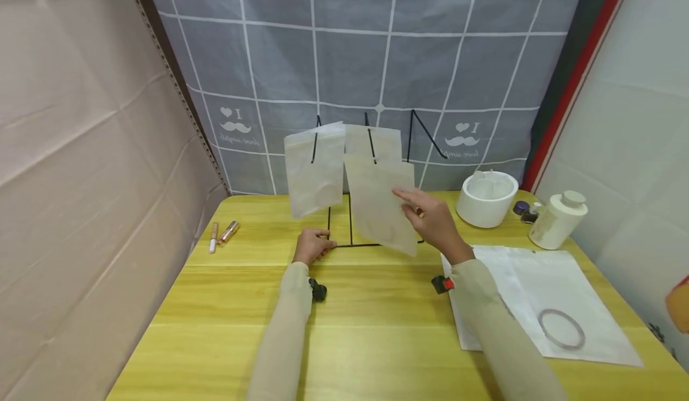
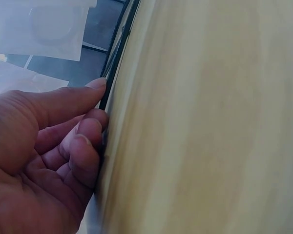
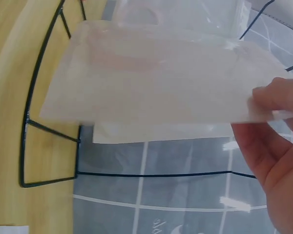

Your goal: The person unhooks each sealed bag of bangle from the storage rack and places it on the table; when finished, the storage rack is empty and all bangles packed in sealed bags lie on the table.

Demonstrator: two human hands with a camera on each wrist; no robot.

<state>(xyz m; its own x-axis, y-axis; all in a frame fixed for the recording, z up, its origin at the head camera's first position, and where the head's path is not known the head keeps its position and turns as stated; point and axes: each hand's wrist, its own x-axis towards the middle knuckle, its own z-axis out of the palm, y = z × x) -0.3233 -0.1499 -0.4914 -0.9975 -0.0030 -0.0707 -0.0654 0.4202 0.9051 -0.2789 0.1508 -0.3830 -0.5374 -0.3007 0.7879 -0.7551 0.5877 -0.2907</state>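
Observation:
A black wire rack [image 1: 357, 245] with several slanted prongs stands at the back of the table. My left hand [image 1: 311, 245] pinches the front left corner of its base, thumb and fingertips on the thin bar [image 2: 118, 53] in the left wrist view. With my right hand [image 1: 433, 218] I pinch the right side of a translucent white plastic bag [image 1: 379, 203], its top edge near the tip of the middle prong. Behind it another bag [image 1: 386, 140] hangs on that prong. One more bag [image 1: 314, 170] hangs from the left prong. Nothing hangs on the right prong [image 1: 427, 134].
A white tub [image 1: 484, 206] holding something translucent, a white bottle [image 1: 558, 220] and a small dark bottle [image 1: 530, 213] stand back right. A larger white bag [image 1: 565, 287] with a thin ring [image 1: 561, 329] lies front right. Two lipstick-like tubes [image 1: 228, 232] lie at left.

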